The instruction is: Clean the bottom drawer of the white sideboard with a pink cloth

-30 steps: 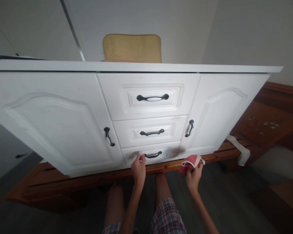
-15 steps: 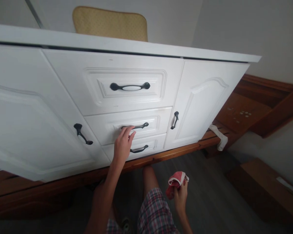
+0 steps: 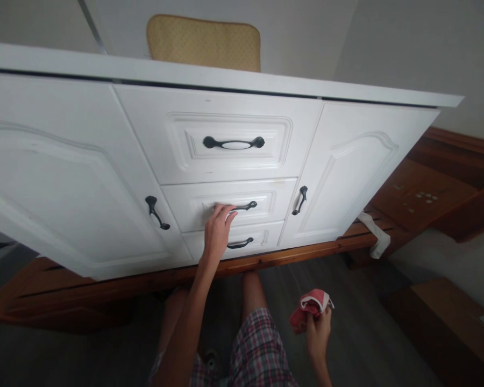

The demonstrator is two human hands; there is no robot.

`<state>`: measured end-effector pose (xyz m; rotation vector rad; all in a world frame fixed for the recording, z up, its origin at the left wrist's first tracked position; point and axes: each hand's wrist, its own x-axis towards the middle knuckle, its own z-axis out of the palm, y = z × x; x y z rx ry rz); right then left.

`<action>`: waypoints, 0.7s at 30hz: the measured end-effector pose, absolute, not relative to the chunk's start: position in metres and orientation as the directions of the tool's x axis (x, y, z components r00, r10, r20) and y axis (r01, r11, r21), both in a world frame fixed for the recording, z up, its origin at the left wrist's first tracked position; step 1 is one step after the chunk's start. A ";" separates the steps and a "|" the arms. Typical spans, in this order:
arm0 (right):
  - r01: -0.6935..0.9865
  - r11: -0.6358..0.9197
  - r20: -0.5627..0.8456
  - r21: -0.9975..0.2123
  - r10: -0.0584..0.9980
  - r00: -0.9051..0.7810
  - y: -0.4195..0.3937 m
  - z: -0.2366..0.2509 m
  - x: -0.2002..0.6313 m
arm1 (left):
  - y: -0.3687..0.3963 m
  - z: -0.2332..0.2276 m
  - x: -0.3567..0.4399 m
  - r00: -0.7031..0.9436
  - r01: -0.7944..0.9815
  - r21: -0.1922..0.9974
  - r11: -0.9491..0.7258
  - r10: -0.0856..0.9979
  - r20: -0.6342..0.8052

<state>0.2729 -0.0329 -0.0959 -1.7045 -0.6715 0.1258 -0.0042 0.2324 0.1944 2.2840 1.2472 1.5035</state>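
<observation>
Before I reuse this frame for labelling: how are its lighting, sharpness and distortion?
Head view: white wooden cabinet evenly lit and sharp, its straight top edge bowed by the wide lens; grey floor dim; left hand and red cloth not noticeably blurred.

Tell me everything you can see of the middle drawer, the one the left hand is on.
The middle drawer is a white, painted-looking front with a raised rectangular frame moulding, second of three stacked between two arched doors. It looks shut, flush with the drawers above and below. A dark curved metal handle runs across its centre. The left hand reaches up with its fingers over the handle's left end, hiding that part. A faint smudge marks the top right corner.
</observation>
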 end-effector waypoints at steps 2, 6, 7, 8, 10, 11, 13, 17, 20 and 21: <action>0.336 -0.112 0.249 -0.935 0.468 0.848 -0.037 -0.092 0.278 | 0.234 0.193 -0.004 0.149 0.552 0.511 -0.659 0.680 0.718; 0.308 -0.120 0.228 -0.944 0.437 0.870 -0.045 -0.082 0.290 | 0.238 0.190 -0.002 0.124 0.542 0.496 -0.678 0.649 0.751; 0.307 -0.116 0.230 -0.945 0.434 0.871 -0.047 -0.076 0.292 | 0.238 0.189 -0.002 0.121 0.541 0.495 -0.679 0.646 0.754; 0.309 -0.107 0.236 -0.945 0.432 0.870 -0.049 -0.069 0.295 | 0.238 0.189 -0.001 0.118 0.540 0.498 -0.678 0.647 0.753; 0.322 -0.083 0.256 -0.943 0.436 0.863 -0.053 -0.052 0.301 | 0.237 0.189 -0.001 0.111 0.540 0.512 -0.668 0.659 0.744; 0.330 -0.070 0.269 -0.941 0.435 0.859 -0.054 -0.042 0.304 | 0.237 0.189 -0.001 0.108 0.541 0.520 -0.661 0.668 0.736; 0.347 -0.052 0.294 -0.936 0.426 0.856 -0.053 -0.023 0.311 | 0.237 0.189 -0.001 0.105 0.544 0.530 -0.650 0.680 0.726; 0.375 -0.039 0.328 -0.926 0.408 0.852 -0.049 0.010 0.324 | 0.241 0.190 -0.001 0.106 0.556 0.518 -0.650 0.674 0.731; 0.403 -0.048 0.353 -0.914 0.397 0.847 -0.046 0.033 0.331 | 0.239 0.190 -0.003 0.111 0.549 0.527 -0.649 0.681 0.723; 0.414 -0.054 0.363 -0.909 0.391 0.846 -0.045 0.040 0.332 | 0.234 0.189 -0.005 0.114 0.540 0.536 -0.649 0.688 0.717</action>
